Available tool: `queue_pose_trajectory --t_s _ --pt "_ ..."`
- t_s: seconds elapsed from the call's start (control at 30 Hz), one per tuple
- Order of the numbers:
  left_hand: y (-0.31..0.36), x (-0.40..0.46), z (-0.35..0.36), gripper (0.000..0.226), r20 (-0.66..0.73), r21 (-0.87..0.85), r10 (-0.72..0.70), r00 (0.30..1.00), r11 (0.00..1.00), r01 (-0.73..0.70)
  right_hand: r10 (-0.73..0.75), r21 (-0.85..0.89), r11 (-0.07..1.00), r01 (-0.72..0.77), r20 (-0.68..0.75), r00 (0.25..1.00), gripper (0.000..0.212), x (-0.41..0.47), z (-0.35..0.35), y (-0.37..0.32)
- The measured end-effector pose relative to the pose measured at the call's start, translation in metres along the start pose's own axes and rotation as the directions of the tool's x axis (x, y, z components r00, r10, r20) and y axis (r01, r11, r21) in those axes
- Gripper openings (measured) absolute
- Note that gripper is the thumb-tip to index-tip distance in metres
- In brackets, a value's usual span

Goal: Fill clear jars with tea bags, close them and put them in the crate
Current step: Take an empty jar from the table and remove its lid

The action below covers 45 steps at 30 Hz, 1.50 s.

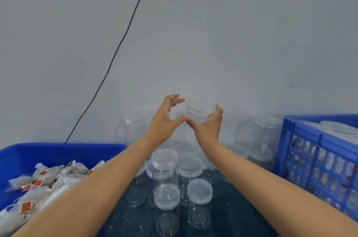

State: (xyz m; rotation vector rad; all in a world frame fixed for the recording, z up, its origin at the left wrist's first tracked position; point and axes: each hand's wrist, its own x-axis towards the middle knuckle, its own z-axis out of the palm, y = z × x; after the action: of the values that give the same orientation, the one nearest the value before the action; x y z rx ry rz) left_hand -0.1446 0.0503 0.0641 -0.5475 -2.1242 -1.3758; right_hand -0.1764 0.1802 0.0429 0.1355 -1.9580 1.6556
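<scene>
My right hand grips a clear jar with a clear lid, held up at the back of the table in front of the wall. Just left of that jar is my left hand, fingers spread and curved, holding nothing; its thumb tip meets my right thumb. Several empty lidded clear jars stand and lie on the dark table below my arms. White tea bags with red tags fill a blue bin on the left. On the right stands a blue crate with filled jars in it.
More clear jars are stacked against the grey wall at the back. A black cable runs down the wall behind the bin. The dark table top shows between the jars and the crate.
</scene>
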Motion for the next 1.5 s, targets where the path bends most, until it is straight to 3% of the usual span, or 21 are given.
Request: queue_pose_trajectory --t_s 0.1,0.17,0.3,0.37,0.43,0.53,0.63,0.77,0.83,0.97,1.1,1.17,1.23,1.3,1.37,1.4,1.5 --pt "0.022 -0.02 0.0 0.077 0.029 -0.033 -0.016 0.999 0.999 0.017 -0.222 0.044 0.974 0.221 0.012 0.975 0.098 -0.024 -0.029 -0.022" --pt "0.036 -0.036 -0.002 0.088 0.079 -0.055 -0.032 0.996 0.998 0.037 -0.27 0.124 0.958 0.26 0.069 0.96 0.097 -0.043 -0.052 -0.034" --pt "0.067 -0.076 -0.005 0.103 0.209 -0.034 -0.034 0.977 0.999 0.042 -0.227 0.311 0.943 0.119 0.339 0.913 0.096 -0.082 -0.099 -0.062" --pt "0.078 -0.101 0.0 0.105 0.179 -0.009 -0.046 0.983 0.999 0.048 -0.183 0.373 0.928 -0.012 0.481 0.857 0.094 -0.099 -0.117 -0.072" --pt "0.088 -0.128 0.004 0.101 0.079 0.091 -0.05 0.996 0.995 0.042 -0.109 0.393 0.911 -0.128 0.527 0.843 0.091 -0.112 -0.13 -0.084" --pt "0.098 -0.167 0.005 0.096 -0.011 0.331 -0.019 1.0 0.944 0.022 -0.031 0.137 0.99 -0.045 0.509 0.86 0.088 -0.126 -0.139 -0.101" --pt "0.102 -0.193 0.004 0.097 0.015 0.458 -0.037 0.999 0.888 0.027 -0.03 -0.126 0.985 0.12 0.554 0.832 0.083 -0.141 -0.135 -0.102" --pt "0.102 -0.212 0.0 0.092 0.089 0.409 -0.16 0.983 0.906 0.111 -0.082 -0.128 0.977 0.173 0.521 0.85 0.037 -0.16 -0.129 -0.079" --pt "0.1 -0.217 -0.004 0.087 0.127 0.422 -0.197 0.972 0.898 0.127 -0.115 -0.076 0.98 0.183 0.534 0.838 0.025 -0.168 -0.128 -0.071" --pt "0.096 -0.226 -0.01 0.084 0.199 0.477 -0.295 0.935 0.862 0.17 -0.169 -0.011 0.975 0.222 0.611 0.773 0.04 -0.18 -0.132 -0.061" --pt "0.094 -0.235 -0.012 0.081 0.287 0.444 -0.405 0.868 0.859 0.254 -0.192 0.046 0.971 0.235 0.737 0.649 0.027 -0.188 -0.139 -0.056" --pt "0.094 -0.243 -0.012 0.083 0.386 0.218 -0.473 0.792 0.881 0.42 -0.159 0.023 0.972 0.232 0.792 0.589 0.023 -0.189 -0.144 -0.053" --pt "0.092 -0.253 -0.012 0.081 0.491 -0.026 -0.466 0.736 0.837 0.547 -0.135 0.026 0.976 0.214 0.848 0.513 0.024 -0.186 -0.151 -0.057" --pt "0.092 -0.258 -0.013 0.078 0.554 -0.101 -0.454 0.698 0.796 0.597 -0.088 0.015 0.983 0.185 0.916 0.391 0.036 -0.177 -0.159 -0.07" --pt "0.091 -0.26 -0.013 0.08 0.518 -0.059 -0.47 0.715 0.814 0.577 0.024 -0.059 0.992 0.112 0.957 0.288 0.057 -0.169 -0.165 -0.08" --pt "0.09 -0.26 -0.012 0.083 0.449 0.014 -0.487 0.749 0.842 0.539 0.111 -0.135 0.989 0.067 0.953 0.283 0.064 -0.166 -0.165 -0.082" --pt "0.089 -0.255 -0.014 0.09 0.271 0.351 -0.447 0.853 0.871 0.345 0.365 -0.423 0.904 0.068 0.843 0.396 0.083 -0.174 -0.155 -0.08"
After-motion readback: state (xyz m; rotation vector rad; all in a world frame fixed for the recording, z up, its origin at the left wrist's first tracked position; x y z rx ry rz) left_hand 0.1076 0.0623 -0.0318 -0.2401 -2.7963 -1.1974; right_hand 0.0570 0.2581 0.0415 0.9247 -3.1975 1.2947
